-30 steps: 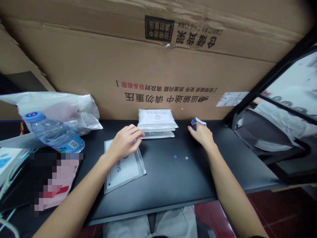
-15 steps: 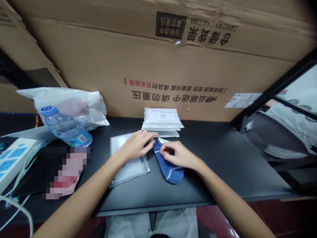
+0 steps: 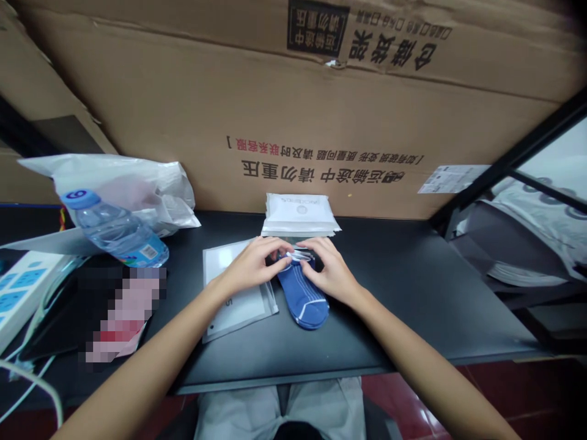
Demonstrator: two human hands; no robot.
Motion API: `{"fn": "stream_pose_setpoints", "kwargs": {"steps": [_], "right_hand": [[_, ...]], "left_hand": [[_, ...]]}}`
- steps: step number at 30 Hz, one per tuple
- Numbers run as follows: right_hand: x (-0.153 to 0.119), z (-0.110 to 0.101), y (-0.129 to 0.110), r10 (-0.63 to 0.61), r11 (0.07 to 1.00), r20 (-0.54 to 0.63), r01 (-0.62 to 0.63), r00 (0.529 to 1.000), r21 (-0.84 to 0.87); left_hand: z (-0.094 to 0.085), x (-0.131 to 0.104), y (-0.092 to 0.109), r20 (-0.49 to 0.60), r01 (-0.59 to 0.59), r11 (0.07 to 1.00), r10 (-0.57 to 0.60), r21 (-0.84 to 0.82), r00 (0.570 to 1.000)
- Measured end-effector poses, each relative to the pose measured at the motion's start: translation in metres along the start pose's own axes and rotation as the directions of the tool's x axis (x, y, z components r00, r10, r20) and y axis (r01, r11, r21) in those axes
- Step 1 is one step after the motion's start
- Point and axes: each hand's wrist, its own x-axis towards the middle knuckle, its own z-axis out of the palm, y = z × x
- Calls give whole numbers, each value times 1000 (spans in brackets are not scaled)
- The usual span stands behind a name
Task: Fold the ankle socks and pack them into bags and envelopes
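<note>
Blue socks with white lines lie on the black table, toes toward me and their white-edged cuff end away. My left hand has its thumb and fingers closed at the left corner of the cuff. At the cuff's right side my right hand pinches the edge, thumb below and fingers above. Under my left wrist rests a flat frosted zip bag, partly covered by the hand. Just beyond my fingertips stands a stack of white packets.
On the left are a water bottle, a white plastic bag, a power strip with cables and a blurred pink packet. A large cardboard box walls off the back. A black shelf frame stands at the right.
My right hand has moved up from the middle of the socks to their cuff. My left hand has come onto the cuff too. The socks have shifted slightly left and away from me.
</note>
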Motion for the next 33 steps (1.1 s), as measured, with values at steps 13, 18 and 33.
{"fn": "stream_pose_setpoints", "kwargs": {"steps": [13,18,33], "right_hand": [[-3,2,0,-17,1000,131,14,991,25],[-1,3,-3,29,996,12,-30,1000,83],[-2,2,-1,-28,999,178,22,984,36]], "left_hand": [[1,0,-19,-36,163,971,-159,178,987],[0,2,-14,-4,160,987,-160,-8,987],[-2,1,-14,19,259,960,-263,103,965]]}}
